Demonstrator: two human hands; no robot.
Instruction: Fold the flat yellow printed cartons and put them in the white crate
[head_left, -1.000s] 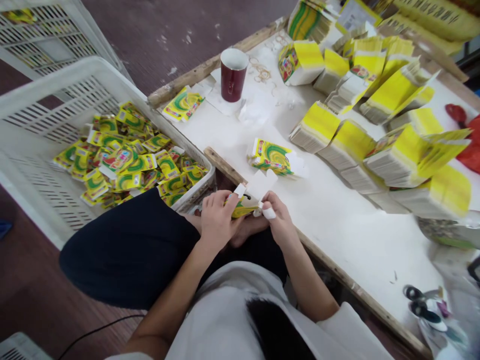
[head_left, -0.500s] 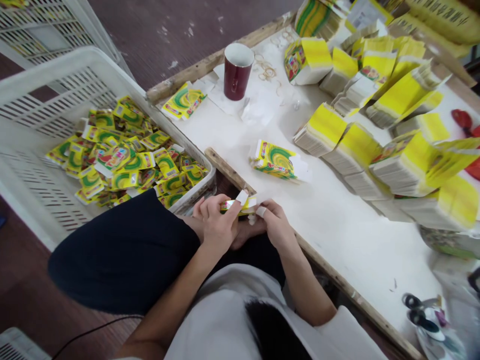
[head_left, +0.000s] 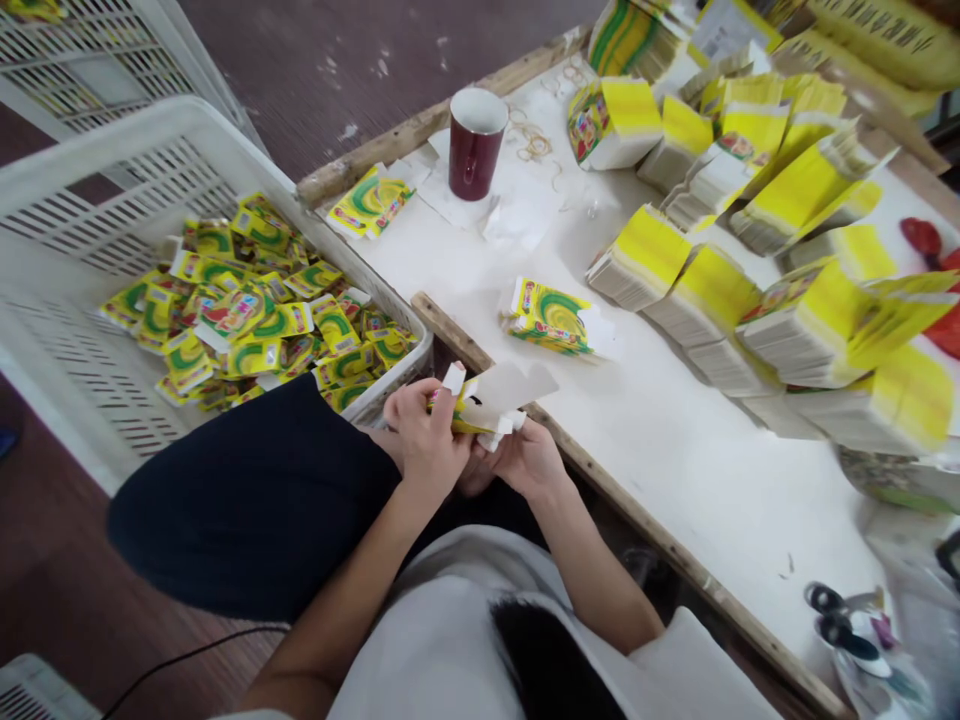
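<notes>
My left hand (head_left: 429, 440) is closed around one end of a small yellow-and-green cardboard box (head_left: 491, 398) above my lap. White inner flaps of the box stand open toward the table. My right hand (head_left: 528, 456) grips the box's other end, thumb and fingers at its lower flap; its fingertips are partly hidden. White coverings show on some fingertips. Just beyond, on the white table (head_left: 645, 480), lies a small bundle of flattened yellow-and-green boxes (head_left: 551, 318).
Left of my knee, a white plastic crate (head_left: 67, 290) holds many finished-looking small boxes (head_left: 255, 320). A maroon mug (head_left: 472, 150) stands near the table's far edge beside rubber bands (head_left: 534, 142). Stacks of flat cartons (head_left: 712, 295) fill the right side. Scissors (head_left: 832, 615) lie lower right.
The box in my hands has its white flap opened out wider and raised. Both hands have shifted slightly left, and my right hand has turned beneath the box's end.
</notes>
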